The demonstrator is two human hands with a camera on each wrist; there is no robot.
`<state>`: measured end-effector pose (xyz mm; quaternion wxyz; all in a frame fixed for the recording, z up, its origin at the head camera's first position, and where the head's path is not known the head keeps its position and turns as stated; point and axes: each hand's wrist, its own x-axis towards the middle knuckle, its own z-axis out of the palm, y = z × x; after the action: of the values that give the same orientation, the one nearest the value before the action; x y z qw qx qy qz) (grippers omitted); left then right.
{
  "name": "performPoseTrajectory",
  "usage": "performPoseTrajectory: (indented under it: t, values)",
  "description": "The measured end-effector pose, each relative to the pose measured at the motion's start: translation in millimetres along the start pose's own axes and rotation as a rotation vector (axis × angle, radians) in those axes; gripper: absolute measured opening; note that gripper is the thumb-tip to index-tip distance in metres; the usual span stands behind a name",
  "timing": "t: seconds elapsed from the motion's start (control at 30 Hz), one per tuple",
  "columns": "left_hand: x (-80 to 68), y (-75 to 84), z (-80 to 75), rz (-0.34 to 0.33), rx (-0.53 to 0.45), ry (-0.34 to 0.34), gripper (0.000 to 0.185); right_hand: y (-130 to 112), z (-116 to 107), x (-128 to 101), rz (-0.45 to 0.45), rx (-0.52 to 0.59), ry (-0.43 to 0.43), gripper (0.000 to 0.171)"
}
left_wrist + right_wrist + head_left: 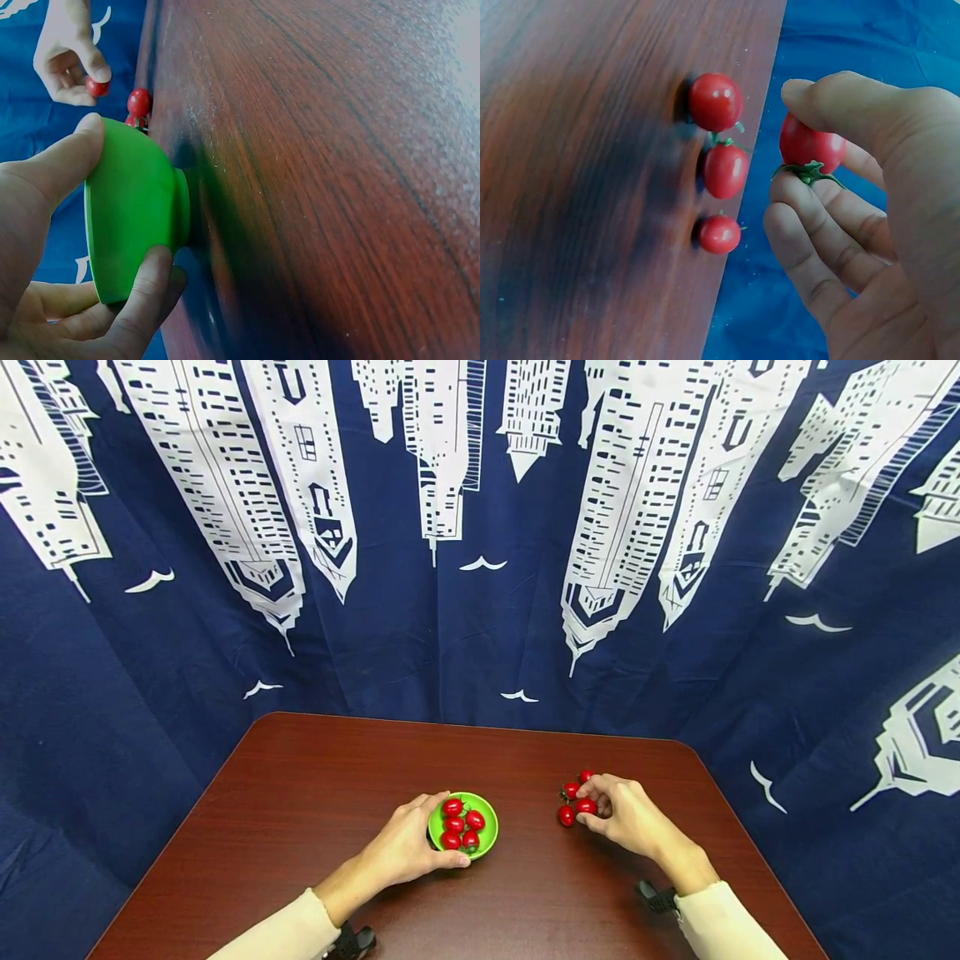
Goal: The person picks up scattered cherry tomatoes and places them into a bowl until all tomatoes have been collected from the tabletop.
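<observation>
Head view: tomato (586,807) in right grip (626,814)

text: none legible | labels: none (curtain (480,610) shows pictures only)

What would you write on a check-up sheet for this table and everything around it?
Surface: brown wooden table, rounded corners.
Job's things: green bowl holding five cherry tomatoes; three loose tomatoes on the table.
Clutter: nothing seen.
Hands: left hand grips the bowl's side; right hand pinches one tomato between thumb and fingers.
Cables: nothing seen; black wrist mounts on both arms.
Surroundings: blue curtain printed with white skyscrapers and birds.
</observation>
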<state>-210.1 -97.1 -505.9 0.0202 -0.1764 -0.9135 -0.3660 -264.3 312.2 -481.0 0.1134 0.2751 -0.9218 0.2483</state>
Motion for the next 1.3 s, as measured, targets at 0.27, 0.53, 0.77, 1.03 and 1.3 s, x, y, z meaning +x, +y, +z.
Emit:
performPoseTrajectory:
  t: [0.27, 0.53, 0.77, 1.03, 1.3]
  values:
    - [0.0, -0.3, -0.6, 0.007, 0.004, -0.004, 0.11, -10, -1, 6, -0.028, 0.028, 0.011, 0.031]
    - [0.0, -0.9, -0.5, 0.018, 0.011, -0.005, 0.11, -21, -3, 10, -0.074, 0.027, 0.021, 0.032]
    - [0.7, -0.5, -0.7, 0.011, 0.004, -0.007, 0.11, -31, -4, 14, -0.101, 0.016, 0.018, 0.03]
    - [1.0, 0.1, -1.7, -0.009, 0.009, -0.014, 0.111, -45, -4, 19, -0.135, 0.011, 0.028, 0.03]
    - [-0.4, 2.3, -3.0, -0.012, 0.016, -0.01, 0.111, -59, -2, 25, -0.19, 0.004, 0.028, 0.03]
